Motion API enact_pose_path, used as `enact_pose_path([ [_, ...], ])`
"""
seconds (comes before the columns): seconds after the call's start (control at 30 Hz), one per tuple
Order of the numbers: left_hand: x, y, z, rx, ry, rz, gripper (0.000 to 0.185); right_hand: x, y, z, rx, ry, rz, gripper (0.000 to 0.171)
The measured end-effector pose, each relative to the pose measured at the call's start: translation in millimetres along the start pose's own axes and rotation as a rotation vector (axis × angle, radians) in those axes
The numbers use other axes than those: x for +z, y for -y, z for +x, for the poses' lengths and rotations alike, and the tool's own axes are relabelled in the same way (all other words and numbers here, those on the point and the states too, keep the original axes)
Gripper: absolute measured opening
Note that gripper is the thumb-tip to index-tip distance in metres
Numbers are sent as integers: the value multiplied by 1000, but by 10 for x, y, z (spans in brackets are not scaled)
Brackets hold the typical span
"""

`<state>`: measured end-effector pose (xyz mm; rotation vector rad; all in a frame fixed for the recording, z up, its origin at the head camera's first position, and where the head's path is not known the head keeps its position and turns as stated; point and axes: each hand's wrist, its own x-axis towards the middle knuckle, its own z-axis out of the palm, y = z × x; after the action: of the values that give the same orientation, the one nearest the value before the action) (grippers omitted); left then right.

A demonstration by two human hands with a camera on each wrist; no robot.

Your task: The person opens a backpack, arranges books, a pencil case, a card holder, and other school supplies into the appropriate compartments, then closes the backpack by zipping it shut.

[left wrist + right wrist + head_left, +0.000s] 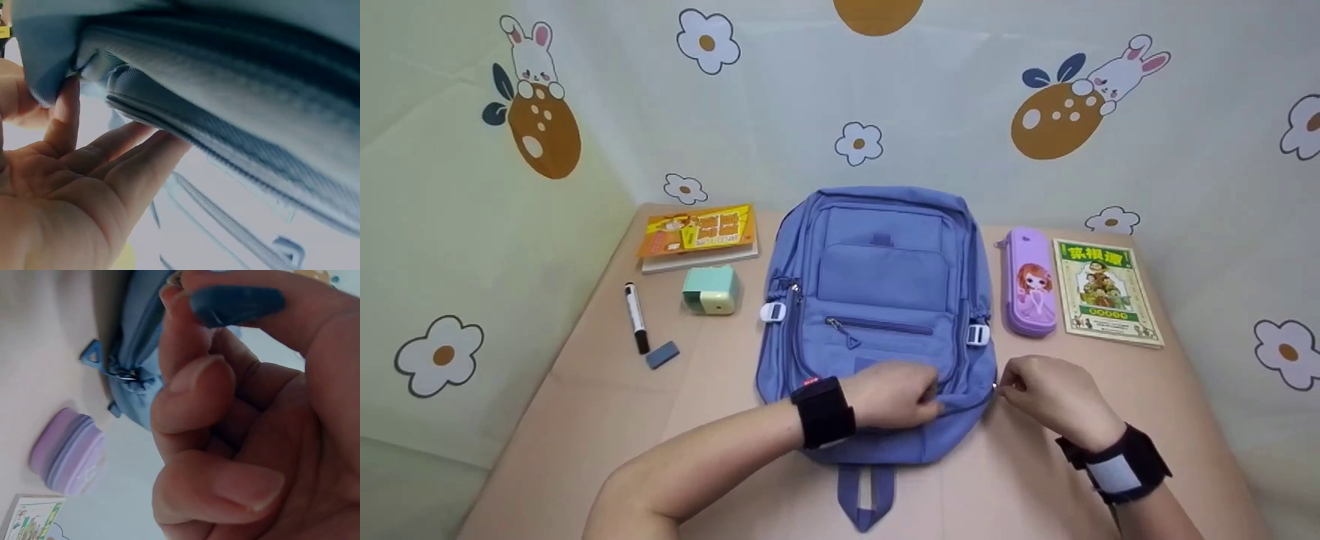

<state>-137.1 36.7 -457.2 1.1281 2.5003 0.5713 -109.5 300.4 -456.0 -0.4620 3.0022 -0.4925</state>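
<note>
A blue backpack (885,274) lies front side up on the table, its top loop at the near edge. My left hand (894,394) holds the fabric at the bag's near right end; the left wrist view shows its fingers against a parted zipper edge (169,126). At the bag's right side, my right hand (1057,397) pinches a blue zipper pull (236,305) between thumb and index finger, the other fingers curled. Another zipper pull (91,354) hangs free farther along the bag.
Right of the bag lie a purple pencil case (1030,277) and a green-covered book (1110,292). On the left are an orange-yellow book (701,234), a mint-green box-shaped item (712,289), a marker (636,319) and a blue-grey eraser (663,355). Patterned cloth (780,90) stands behind.
</note>
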Motion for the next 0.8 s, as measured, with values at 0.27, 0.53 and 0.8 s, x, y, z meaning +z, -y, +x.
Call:
enact_pose_path([
  [0.27,59,74,-349,-18,-63,205,25,100,-11,-47,-56,-56,-124,9],
  [0.53,102,111,-378,-49,-96,152,17,151,79,-117,-146,-86,-241,25],
  [0.8,68,125,-341,-70,-69,72,15,138,268,-213,-290,-137,-261,27],
])
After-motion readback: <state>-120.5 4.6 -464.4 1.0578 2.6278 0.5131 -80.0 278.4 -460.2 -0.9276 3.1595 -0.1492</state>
